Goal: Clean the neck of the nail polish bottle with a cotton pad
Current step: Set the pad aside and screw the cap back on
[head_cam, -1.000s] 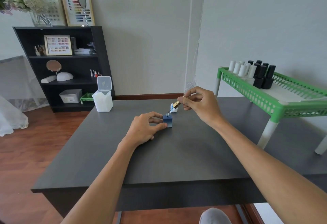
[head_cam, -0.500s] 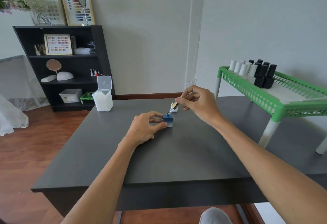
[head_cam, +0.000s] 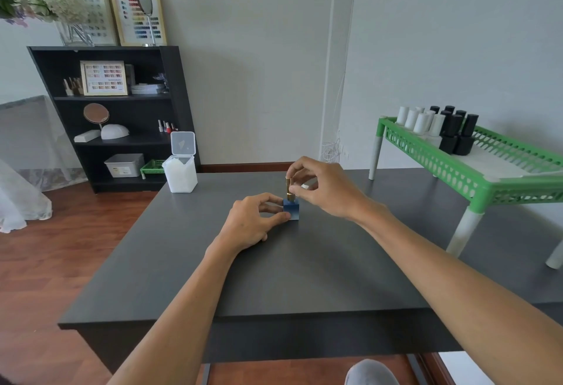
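Pad box: A white lidded container [head_cam: 180,176] stands at the far left of the dark table [head_cam: 274,278], flip lid up, packed with what appear to be white cotton pads; soft, light stock, likely best lifted one at a time by an edge.
Left hand: The left hand [head_cam: 254,223] pinches the blue base between thumb and fingers, holding it on the tabletop.
Bottle: The nail polish bottle [head_cam: 291,209], a small blue cube, stands upright mid-table; probably glass, so smooth, rigid and breakable, safest gripped low on its flat sides.
Cap: The gold cap [head_cam: 288,187] stands upright on the neck.
Right hand: The right hand [head_cam: 323,189] closes fingertips narrowly around the cap; something white shows behind the fingers, unclear what.
Rack: A green rack [head_cam: 487,177] at right carries white and black bottles, contents hidden.
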A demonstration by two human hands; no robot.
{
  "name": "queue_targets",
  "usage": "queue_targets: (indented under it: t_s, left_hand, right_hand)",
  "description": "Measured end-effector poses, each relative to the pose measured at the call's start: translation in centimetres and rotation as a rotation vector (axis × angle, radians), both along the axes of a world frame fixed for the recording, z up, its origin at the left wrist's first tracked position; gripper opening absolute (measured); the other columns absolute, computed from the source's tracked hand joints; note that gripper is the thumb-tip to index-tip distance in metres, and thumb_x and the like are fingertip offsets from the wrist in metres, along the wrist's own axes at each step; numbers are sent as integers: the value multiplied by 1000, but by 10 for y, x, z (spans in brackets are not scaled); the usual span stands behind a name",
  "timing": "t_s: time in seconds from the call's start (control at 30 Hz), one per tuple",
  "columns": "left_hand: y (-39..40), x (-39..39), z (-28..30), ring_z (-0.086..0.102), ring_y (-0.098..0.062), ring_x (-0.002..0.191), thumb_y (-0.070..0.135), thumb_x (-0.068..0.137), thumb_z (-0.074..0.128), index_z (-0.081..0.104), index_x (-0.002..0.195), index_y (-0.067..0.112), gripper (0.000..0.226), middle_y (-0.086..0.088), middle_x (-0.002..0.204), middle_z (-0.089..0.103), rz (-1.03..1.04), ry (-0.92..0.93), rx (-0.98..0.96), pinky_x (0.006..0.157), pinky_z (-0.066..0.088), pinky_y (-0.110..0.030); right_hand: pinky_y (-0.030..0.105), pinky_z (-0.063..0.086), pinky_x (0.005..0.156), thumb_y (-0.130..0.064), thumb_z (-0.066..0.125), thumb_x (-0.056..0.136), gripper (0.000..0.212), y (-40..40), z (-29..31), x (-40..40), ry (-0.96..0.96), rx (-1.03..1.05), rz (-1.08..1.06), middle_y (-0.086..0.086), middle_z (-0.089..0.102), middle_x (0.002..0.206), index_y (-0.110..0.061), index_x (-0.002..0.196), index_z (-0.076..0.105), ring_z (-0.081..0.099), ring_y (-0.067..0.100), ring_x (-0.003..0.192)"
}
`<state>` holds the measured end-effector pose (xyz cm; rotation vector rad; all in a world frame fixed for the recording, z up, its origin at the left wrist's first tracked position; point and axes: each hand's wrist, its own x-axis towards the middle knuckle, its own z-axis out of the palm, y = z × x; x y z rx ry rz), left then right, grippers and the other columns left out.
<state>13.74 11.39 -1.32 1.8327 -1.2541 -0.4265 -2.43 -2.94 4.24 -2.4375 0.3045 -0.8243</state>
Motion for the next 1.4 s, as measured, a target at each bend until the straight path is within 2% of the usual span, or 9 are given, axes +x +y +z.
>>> queue_targets:
  t_s: [0.1,0.2,0.27,0.5,0.67,0.9,1.07,1.23,1.4]
  left_hand:
    - [0,0,0,64,-10,44,48,91,78,63,106,46,22,32,97,69,5,-6,5,53,55,-15]
    - [0,-1,1,64,-10,44,48,91,77,64,108,44,22,29,99,70,1,-12,6,54,55,-16]
    - [0,-2,1,64,-10,44,48,91,78,64,106,45,21,30,98,70,-3,-6,-1,54,55,-16]
    - [4,-3,1,63,-9,44,46,92,77,61,109,47,24,29,99,70,0,-6,-8,54,55,-16]
    - [2,-4,2,61,-8,44,41,93,77,58,115,44,29,18,111,75,-3,-7,-8,55,55,-18]
    - [2,-3,0,62,-9,44,42,92,78,56,109,47,28,20,110,74,-1,-15,-22,54,56,-19]
    - [0,-1,-2,61,-8,44,43,92,77,54,109,48,29,21,109,73,-5,-29,-11,54,56,-19]
    - [0,-2,0,61,-9,43,43,92,78,53,109,47,30,18,113,75,-1,-38,-7,55,56,-19]
    - [0,-3,0,61,-8,44,44,92,77,52,106,49,29,23,107,73,1,-43,3,54,56,-18]
  right_hand:
    - [14,56,73,-24,82,91,23,3,-2,2,-19,-11,-8,-15,72,87,-33,106,67,69,-2,84]
    - [10,53,73,-23,78,93,25,5,-8,1,-20,-30,-11,-17,71,94,-33,115,70,67,-5,83]
    - [10,55,75,-20,74,95,29,6,-12,-1,-16,4,-15,-19,72,100,-36,119,69,69,-6,81]
    - [11,54,72,-27,84,89,32,10,-20,1,-94,69,-41,-16,70,92,-35,116,71,65,-8,73]
    - [17,58,78,-25,81,92,31,9,-25,2,-138,139,-47,-14,77,95,-38,118,70,72,0,83]
    - [11,55,80,-26,77,94,23,11,-26,2,-187,143,-66,-18,78,101,-36,115,75,72,-4,99]
    - [11,54,74,-29,84,89,21,12,-26,3,-202,134,-80,-19,75,82,-34,107,73,71,2,83]
    - [18,61,79,-25,80,92,25,12,-26,1,-175,125,-63,-17,76,101,-33,114,73,74,5,93]
    - [15,58,76,-28,82,91,25,12,-25,0,-164,104,-58,-15,75,93,-35,113,74,72,6,91]
